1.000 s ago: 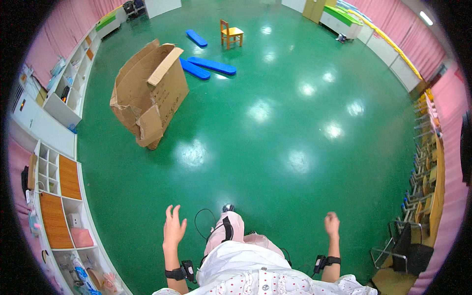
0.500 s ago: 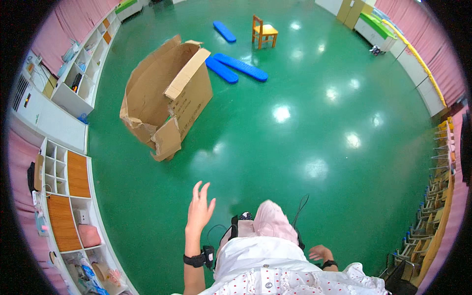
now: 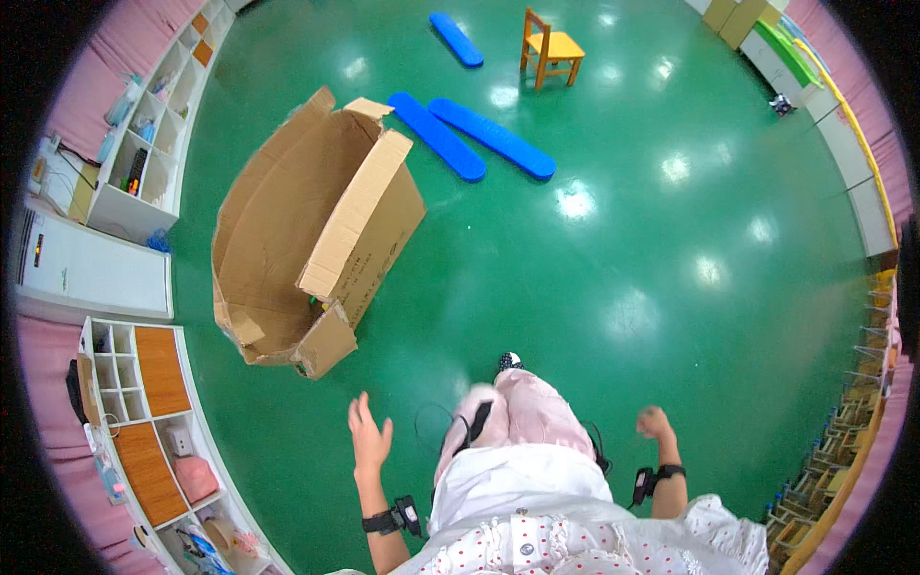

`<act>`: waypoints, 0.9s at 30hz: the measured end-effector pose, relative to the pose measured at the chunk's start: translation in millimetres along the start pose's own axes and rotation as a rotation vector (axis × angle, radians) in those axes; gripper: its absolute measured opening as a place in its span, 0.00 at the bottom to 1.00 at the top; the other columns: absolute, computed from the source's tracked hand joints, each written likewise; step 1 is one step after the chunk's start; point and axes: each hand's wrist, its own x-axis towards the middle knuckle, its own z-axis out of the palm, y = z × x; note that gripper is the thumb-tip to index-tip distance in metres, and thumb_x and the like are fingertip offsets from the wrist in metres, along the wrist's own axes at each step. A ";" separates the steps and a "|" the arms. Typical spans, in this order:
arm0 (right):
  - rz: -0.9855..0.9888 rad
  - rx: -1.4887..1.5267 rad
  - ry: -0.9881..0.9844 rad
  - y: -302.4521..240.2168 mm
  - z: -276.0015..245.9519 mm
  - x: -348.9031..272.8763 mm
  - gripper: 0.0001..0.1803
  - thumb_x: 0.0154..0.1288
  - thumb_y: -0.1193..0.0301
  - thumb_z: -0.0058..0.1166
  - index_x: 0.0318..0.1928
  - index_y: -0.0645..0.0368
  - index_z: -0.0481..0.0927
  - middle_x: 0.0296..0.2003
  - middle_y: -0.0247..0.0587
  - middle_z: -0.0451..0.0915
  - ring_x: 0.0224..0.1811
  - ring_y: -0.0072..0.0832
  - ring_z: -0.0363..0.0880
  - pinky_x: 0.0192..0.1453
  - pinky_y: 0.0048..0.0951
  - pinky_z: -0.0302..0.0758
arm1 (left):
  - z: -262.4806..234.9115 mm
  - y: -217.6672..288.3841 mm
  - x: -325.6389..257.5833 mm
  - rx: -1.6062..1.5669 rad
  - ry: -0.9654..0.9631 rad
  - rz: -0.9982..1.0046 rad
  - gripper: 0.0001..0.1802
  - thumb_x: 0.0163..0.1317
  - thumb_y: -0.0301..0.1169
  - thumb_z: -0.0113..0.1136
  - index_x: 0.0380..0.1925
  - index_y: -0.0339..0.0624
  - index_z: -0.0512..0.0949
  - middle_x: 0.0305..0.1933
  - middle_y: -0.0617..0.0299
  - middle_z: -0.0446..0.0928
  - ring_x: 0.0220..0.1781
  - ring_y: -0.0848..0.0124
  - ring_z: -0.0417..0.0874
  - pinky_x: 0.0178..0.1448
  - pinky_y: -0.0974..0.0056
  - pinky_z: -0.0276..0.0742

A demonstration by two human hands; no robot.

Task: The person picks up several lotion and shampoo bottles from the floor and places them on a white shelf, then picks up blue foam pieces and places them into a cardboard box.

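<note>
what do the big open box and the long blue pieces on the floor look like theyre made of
The big open box looks like corrugated cardboard: matte brown, with creased flaps and torn, bent edges. The long blue pieces seem to be foam or soft plastic, going by the even colour and rounded ends; the view cannot settle which. The floor looks like glossy green vinyl or coated flooring, mirroring the ceiling lights.

One big cardboard box (image 3: 307, 240) lying open on the green floor, three blue pads (image 3: 491, 137) up top, one small yellow chair (image 3: 549, 45). Two hands in view, left hand (image 3: 369, 441) and right hand (image 3: 655, 423), each wrist with one black strap. Two cubby shelves (image 3: 144, 422) at left
</note>
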 end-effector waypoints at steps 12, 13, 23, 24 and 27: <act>-0.250 -0.226 -0.066 -306.5 -171.1 228.2 0.17 0.51 0.66 0.50 0.40 0.61 0.74 0.24 0.43 0.78 0.25 0.27 0.78 0.27 0.27 0.73 | 37.0 108.5 303.7 -0.112 -0.290 0.146 0.27 0.50 0.28 0.54 0.52 0.40 0.61 0.46 0.45 0.69 0.47 0.50 0.71 0.49 0.54 0.68; -0.258 -0.240 -0.070 -335.4 -183.2 242.9 0.17 0.51 0.66 0.50 0.40 0.61 0.74 0.24 0.43 0.78 0.25 0.27 0.78 0.27 0.27 0.73 | 40.2 133.6 339.9 -0.172 -0.307 0.258 0.27 0.49 0.28 0.54 0.52 0.41 0.62 0.45 0.45 0.70 0.46 0.50 0.72 0.48 0.54 0.69; -0.519 -0.372 0.161 -586.2 -219.3 404.2 0.11 0.53 0.70 0.44 0.34 0.59 0.77 0.29 0.45 0.79 0.32 0.35 0.79 0.35 0.35 0.74 | 148.8 294.0 645.9 0.100 -0.462 0.380 0.20 0.52 0.32 0.51 0.47 0.41 0.66 0.45 0.48 0.71 0.46 0.52 0.72 0.48 0.54 0.68; -0.523 -0.376 0.154 -629.6 -232.6 423.3 0.11 0.53 0.70 0.44 0.34 0.59 0.77 0.29 0.45 0.79 0.32 0.35 0.79 0.35 0.35 0.74 | 173.1 291.1 667.8 0.008 -0.492 0.293 0.21 0.51 0.33 0.52 0.46 0.40 0.66 0.44 0.48 0.71 0.45 0.52 0.72 0.47 0.53 0.69; -0.305 -0.788 0.027 -719.6 -255.7 492.5 0.13 0.51 0.68 0.43 0.35 0.55 0.78 0.32 0.49 0.78 0.36 0.40 0.78 0.41 0.38 0.74 | 269.2 261.7 725.5 -0.294 -0.584 -0.018 0.21 0.50 0.36 0.54 0.44 0.40 0.68 0.44 0.47 0.72 0.47 0.53 0.73 0.48 0.54 0.69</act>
